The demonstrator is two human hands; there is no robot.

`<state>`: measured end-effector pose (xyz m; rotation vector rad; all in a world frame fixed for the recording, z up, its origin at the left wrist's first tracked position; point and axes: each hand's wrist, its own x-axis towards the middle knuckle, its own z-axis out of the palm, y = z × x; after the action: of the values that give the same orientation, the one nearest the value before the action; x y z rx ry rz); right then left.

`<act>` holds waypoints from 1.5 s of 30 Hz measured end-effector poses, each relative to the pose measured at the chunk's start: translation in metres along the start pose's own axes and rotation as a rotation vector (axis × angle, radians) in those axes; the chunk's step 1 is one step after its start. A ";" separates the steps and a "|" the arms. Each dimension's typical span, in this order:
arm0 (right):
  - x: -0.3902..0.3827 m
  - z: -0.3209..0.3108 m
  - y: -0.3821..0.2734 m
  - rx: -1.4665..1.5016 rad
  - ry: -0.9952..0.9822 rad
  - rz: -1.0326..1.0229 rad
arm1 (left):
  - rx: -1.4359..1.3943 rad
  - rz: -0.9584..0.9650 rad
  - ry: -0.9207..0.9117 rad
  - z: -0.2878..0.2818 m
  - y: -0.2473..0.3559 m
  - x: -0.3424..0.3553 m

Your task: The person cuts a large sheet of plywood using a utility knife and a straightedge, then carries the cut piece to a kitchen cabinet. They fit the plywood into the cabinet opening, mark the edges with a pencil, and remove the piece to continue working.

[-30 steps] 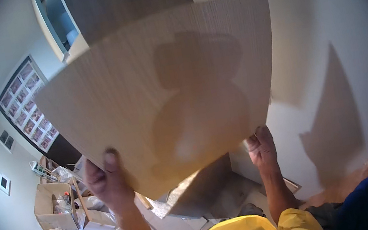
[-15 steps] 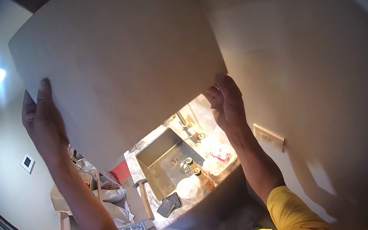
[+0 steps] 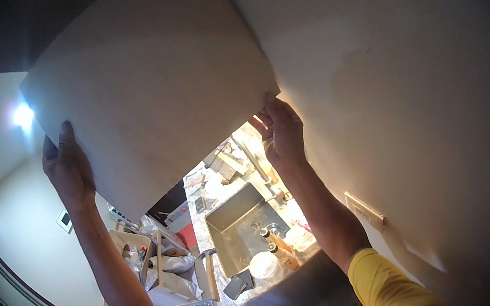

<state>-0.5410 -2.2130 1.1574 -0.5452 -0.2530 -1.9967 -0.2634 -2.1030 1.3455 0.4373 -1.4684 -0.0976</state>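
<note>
Big panel (image 3: 153, 97) fills space overhead, tight vs wall (image 3: 418, 113) on rt; open gap below, above sink (image 3: 241, 230).

Both arms (image 3: 107, 252) raised — fingers (image 3: 67, 142) clamped

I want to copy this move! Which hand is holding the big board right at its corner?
The right hand grips the pale board at its lower corner beside the wall. The left hand holds farther along the board's opposite edge.

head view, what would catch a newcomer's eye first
A big pale panel fills the upper middle, held overhead against the wall. The left hand grips its left edge, the right hand its lower right corner. Below, a steel sink sits in a cluttered counter.
</note>
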 end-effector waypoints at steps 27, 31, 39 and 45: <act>0.012 -0.007 0.015 -0.004 0.096 -0.099 | 0.012 0.016 -0.004 0.011 -0.037 0.016; 0.013 -0.005 0.018 0.001 0.129 -0.096 | -0.038 0.004 -0.021 0.012 -0.037 0.016; 0.013 -0.008 0.019 0.017 0.106 -0.108 | 0.025 0.012 0.024 0.010 -0.039 0.015; 0.012 -0.004 0.021 -0.006 0.128 -0.138 | -0.033 0.005 -0.002 0.012 -0.038 0.017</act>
<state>-0.5278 -2.2338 1.1585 -0.4106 -0.2102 -2.1571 -0.2656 -2.1462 1.3490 0.4067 -1.4681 -0.1187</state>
